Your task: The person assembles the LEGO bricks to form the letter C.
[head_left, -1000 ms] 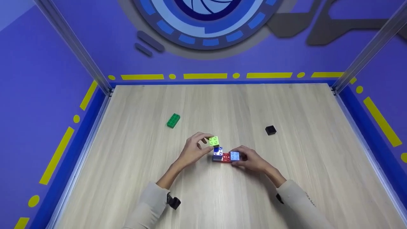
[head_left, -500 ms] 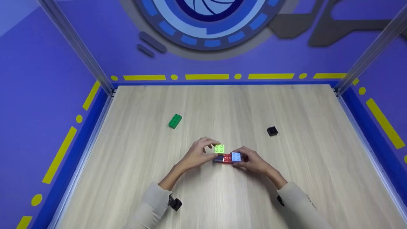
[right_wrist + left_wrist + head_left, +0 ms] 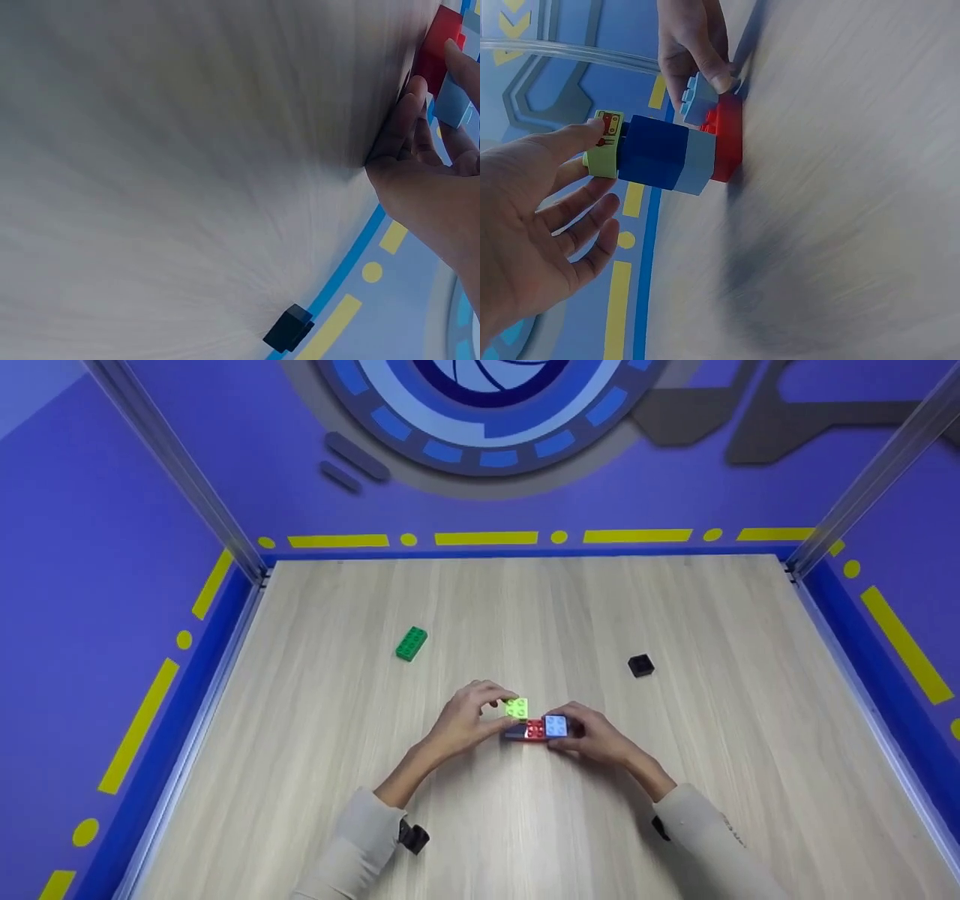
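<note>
My left hand pinches a lime-green brick with a red printed side between thumb and finger. The lime brick is right at the top of a dark blue brick, with dark blue studs showing between them. Beneath that, a light blue brick sits on one end of a long red brick, which lies on the table. On the red brick's right end stands another light blue brick, gripped by the thumb and fingers of my right hand. Red studs show between the two stacks.
A green brick lies on the wooden table farther back on the left. A small black brick is at the back right. Blue panels with yellow marks enclose the table's back and sides.
My left hand has brought the lime-green brick slightly right and toward me, over the dark blue brick, then held nearly still. My right hand keeps its hold on the light blue brick.
</note>
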{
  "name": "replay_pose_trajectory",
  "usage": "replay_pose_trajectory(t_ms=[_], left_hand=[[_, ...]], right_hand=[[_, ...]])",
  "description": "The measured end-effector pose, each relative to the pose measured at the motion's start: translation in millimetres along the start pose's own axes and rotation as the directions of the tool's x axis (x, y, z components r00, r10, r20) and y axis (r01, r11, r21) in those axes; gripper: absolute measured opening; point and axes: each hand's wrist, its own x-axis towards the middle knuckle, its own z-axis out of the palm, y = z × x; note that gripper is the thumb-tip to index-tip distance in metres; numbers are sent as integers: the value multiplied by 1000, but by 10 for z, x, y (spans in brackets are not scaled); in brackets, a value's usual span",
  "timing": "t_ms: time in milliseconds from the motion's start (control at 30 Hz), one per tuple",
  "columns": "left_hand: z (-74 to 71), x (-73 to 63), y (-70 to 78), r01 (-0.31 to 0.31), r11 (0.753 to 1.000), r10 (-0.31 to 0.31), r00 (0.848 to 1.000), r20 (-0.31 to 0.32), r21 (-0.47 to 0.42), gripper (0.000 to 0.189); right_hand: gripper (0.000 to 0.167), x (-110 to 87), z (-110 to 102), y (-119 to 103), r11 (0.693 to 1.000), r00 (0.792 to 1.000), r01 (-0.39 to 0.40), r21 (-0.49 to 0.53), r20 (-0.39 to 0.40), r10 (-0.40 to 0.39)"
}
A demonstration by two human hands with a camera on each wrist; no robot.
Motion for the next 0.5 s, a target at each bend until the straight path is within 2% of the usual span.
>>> replay_pose_trajectory(t_ms=[167,300,400,500], left_hand=[[-17,1,31,-5,1000,5,1000,-7,14,32],[-52,8,73,21,999,-22,999,23,42,32],[-76,23,106,32,994,-37,998,51,105,34],[-91,53,134,9,980,-24,997,77,198,37]], right_hand=[[43,3,0,-3,1000,1000,-8,15,3,8],[43,-1,-1,-10,1000,1000,-11,16,3,11],[42,0,-2,-15,1000,1000,-7,15,5,7],[42,0,-4,-17,1000,1000,-12,8,7,12]])
